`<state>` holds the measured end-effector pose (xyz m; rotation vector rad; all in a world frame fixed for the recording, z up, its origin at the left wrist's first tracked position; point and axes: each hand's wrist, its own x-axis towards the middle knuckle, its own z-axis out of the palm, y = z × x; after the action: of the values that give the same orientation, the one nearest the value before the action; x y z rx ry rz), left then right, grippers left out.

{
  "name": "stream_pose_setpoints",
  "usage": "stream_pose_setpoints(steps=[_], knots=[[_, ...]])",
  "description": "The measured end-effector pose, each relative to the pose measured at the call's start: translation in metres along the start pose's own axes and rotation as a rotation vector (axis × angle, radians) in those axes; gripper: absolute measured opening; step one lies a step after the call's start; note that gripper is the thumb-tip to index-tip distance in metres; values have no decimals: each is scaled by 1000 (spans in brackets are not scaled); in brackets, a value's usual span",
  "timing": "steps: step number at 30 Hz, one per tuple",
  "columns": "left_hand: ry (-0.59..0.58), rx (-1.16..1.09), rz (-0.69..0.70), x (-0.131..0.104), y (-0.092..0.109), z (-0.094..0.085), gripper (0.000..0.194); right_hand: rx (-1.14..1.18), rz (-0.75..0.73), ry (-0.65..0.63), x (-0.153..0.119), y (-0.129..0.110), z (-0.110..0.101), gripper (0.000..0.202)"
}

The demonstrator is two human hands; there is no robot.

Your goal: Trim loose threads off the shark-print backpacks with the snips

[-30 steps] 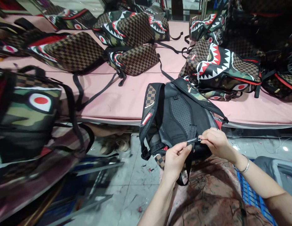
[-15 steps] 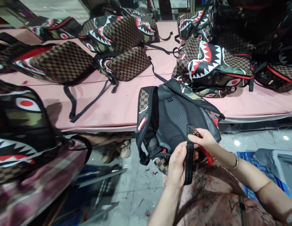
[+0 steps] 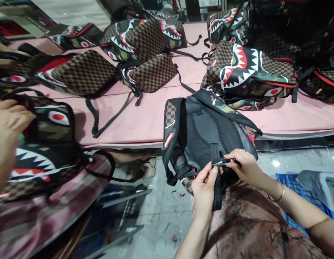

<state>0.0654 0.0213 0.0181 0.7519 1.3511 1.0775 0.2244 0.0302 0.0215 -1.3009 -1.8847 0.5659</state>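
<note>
A black backpack (image 3: pixel 207 126) rests back side up at the table's front edge, partly over my lap. My left hand (image 3: pixel 206 185) pinches a black strap (image 3: pixel 217 190), which hangs down past the fingers. Close on its right, my right hand (image 3: pixel 243 165) is closed on a small dark tool with a pale metal tip, probably snips (image 3: pixel 223 162). The tip lies against the strap near my left fingertips. A bracelet is on my right wrist.
Checkered shark-face backpacks (image 3: pixel 239 68) lie along the pink table (image 3: pixel 145 122). At the left, another person's hand (image 3: pixel 10 122) holds a shark-face bag (image 3: pixel 53 133). A blue crate (image 3: pixel 291 183) stands on the floor at right.
The tool has moved down and now points left at the strap by my left fingers. Another person's hand has come into view at left. The view has shifted slightly.
</note>
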Motion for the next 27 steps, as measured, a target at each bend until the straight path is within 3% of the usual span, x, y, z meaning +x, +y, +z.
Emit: stream_pose_setpoints(steps=[11, 14, 16, 17, 18, 21, 23, 25, 27], knots=[[-67, 24, 5, 3, 0, -6, 31, 19, 35, 43, -3, 3, 5, 12], [-303, 175, 93, 7, 12, -20, 21, 93, 44, -21, -4, 4, 2, 10], [-412, 284, 197, 16, 24, -38, 25, 198, 149, 7, -3, 7, 1, 10], [-374, 313, 257, 24, 32, -48, 28, 254, 233, 31, -2, 9, 2, 12], [-262, 321, 317, 35, 39, -59, 28, 314, 321, 51, 0, 11, 5, 15], [187, 261, 386, 77, 59, -90, 23, 540, 512, 39, 12, 16, 17, 27], [205, 168, 258, 106, 69, -102, 27, 672, 557, -5, 25, 16, 27, 35], [113, 106, 156, 124, 74, -102, 31, 724, 564, -35, 39, 11, 36, 40], [-8, 66, 83, 128, 74, -93, 29, 715, 531, -46, 54, 3, 40, 40]])
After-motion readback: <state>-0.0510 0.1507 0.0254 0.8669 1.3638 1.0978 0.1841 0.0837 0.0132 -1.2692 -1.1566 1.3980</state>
